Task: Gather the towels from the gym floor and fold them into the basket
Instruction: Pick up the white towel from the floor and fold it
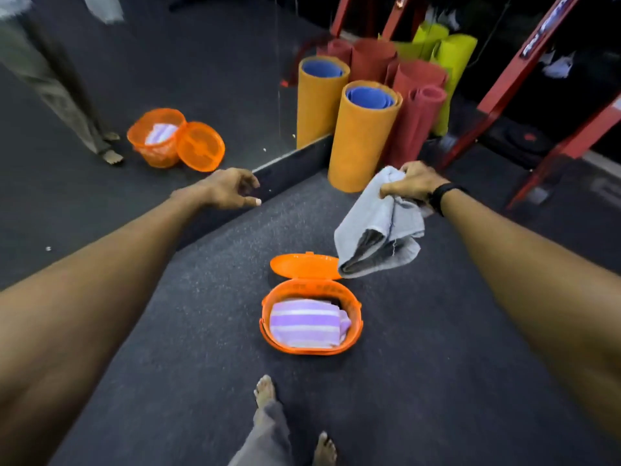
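Note:
An orange plastic basket (354, 326) stands on the dark gym floor in front of my feet, its lid (302, 266) hinged open at the far side. A folded purple-and-white striped towel (304, 322) lies inside it. My right hand (415, 183) grips a bunched grey towel (376, 227), which hangs in the air just right of and above the basket's lid. My left hand (232, 190) is stretched out to the left with loosely curled fingers, holding nothing.
A wall mirror (134, 79) on the left reflects the basket and my legs. Rolled mats (363, 136) in orange, red and yellow stand upright behind the basket. A red metal rack frame (517, 82) rises at the right.

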Action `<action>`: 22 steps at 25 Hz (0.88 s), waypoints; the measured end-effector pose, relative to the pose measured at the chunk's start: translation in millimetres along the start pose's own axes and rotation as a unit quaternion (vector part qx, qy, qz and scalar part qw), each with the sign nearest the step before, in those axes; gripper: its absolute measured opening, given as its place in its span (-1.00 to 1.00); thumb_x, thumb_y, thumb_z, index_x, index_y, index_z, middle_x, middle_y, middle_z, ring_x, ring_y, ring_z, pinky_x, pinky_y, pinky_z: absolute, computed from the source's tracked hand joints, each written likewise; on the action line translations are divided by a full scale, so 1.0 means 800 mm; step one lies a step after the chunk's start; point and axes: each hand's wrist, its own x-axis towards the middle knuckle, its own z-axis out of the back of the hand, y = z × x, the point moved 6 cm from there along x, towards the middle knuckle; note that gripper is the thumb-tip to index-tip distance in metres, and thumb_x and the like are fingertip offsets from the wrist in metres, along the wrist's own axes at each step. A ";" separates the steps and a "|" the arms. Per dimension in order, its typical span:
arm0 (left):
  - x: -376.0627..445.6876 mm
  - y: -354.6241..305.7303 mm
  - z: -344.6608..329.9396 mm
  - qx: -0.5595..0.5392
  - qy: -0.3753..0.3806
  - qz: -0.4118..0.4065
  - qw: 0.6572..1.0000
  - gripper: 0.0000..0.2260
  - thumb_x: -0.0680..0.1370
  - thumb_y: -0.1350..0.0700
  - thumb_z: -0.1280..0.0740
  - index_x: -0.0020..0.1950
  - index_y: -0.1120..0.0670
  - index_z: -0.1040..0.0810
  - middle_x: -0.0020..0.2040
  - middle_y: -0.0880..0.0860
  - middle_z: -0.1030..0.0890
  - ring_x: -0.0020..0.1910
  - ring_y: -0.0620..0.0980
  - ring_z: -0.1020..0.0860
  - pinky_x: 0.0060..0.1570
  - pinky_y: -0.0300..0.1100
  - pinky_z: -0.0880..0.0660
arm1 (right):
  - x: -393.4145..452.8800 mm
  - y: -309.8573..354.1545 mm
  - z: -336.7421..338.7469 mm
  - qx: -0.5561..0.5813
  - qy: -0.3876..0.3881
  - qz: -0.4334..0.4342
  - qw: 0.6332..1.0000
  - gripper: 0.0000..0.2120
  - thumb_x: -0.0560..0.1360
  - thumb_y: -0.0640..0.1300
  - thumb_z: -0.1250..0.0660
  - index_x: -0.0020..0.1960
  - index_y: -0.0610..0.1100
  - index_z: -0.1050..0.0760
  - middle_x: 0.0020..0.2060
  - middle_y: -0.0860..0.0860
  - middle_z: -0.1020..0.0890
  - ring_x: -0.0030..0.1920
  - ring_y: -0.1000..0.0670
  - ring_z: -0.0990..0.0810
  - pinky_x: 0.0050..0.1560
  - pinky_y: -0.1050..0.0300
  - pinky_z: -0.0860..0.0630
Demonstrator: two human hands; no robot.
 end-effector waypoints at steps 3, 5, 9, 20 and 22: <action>0.038 0.048 -0.046 -0.015 0.041 0.011 0.999 -0.61 0.47 0.07 -0.45 0.25 0.18 -0.51 0.16 0.16 -0.59 0.11 0.09 -0.56 0.19 -0.11 -0.47 | 0.032 -0.045 -0.061 -0.032 0.006 -0.051 0.998 -0.71 0.33 0.03 -0.48 -0.19 -0.12 -0.44 -0.06 -0.15 -0.52 -0.04 -0.14 -0.48 -0.36 0.12 -0.30; 0.066 0.086 -0.073 -0.025 0.067 0.030 0.997 -0.62 0.49 0.07 -0.43 0.26 0.17 -0.50 0.13 0.13 -0.58 0.07 0.05 -0.55 0.12 -0.17 -0.43 | 0.062 -0.076 -0.105 -0.047 0.009 -0.099 0.994 -0.57 0.32 0.02 -0.49 0.05 -0.20 -0.49 0.11 -0.23 -0.53 0.12 -0.21 -0.49 -0.18 0.11 -0.34; 0.125 0.178 -0.151 -0.014 0.107 0.079 0.991 -0.63 0.52 0.08 -0.40 0.28 0.19 -0.49 0.13 0.14 -0.58 0.08 0.09 -0.55 0.11 -0.14 -0.42 | 0.116 -0.133 -0.215 -0.064 0.018 -0.171 0.983 -0.50 0.32 0.02 -0.48 0.16 -0.18 -0.45 0.16 -0.24 -0.53 0.12 -0.25 -0.52 -0.07 0.03 -0.45; 0.260 0.362 -0.528 0.010 0.190 0.081 0.978 -0.70 0.57 -0.02 -0.27 0.27 0.03 -0.46 0.23 0.10 -0.54 0.20 0.10 -0.51 0.20 -0.08 -0.43 | 0.326 -0.277 -0.619 0.040 0.184 -0.044 0.981 -0.56 0.35 -0.14 -0.50 0.17 -0.09 -0.45 0.08 -0.02 -0.56 0.11 -0.09 -0.53 0.08 -0.04 -0.49; 0.266 0.368 -0.586 0.033 0.192 0.080 0.978 -0.61 0.61 -0.03 -0.21 0.41 0.04 -0.35 0.37 0.12 -0.41 0.35 0.12 -0.39 0.32 -0.09 -0.32 | 0.331 -0.291 -0.660 -0.047 0.192 0.013 0.980 -0.45 0.39 -0.03 -0.41 0.35 -0.05 -0.38 0.29 -0.05 -0.47 0.28 -0.12 -0.45 0.24 -0.08 -0.42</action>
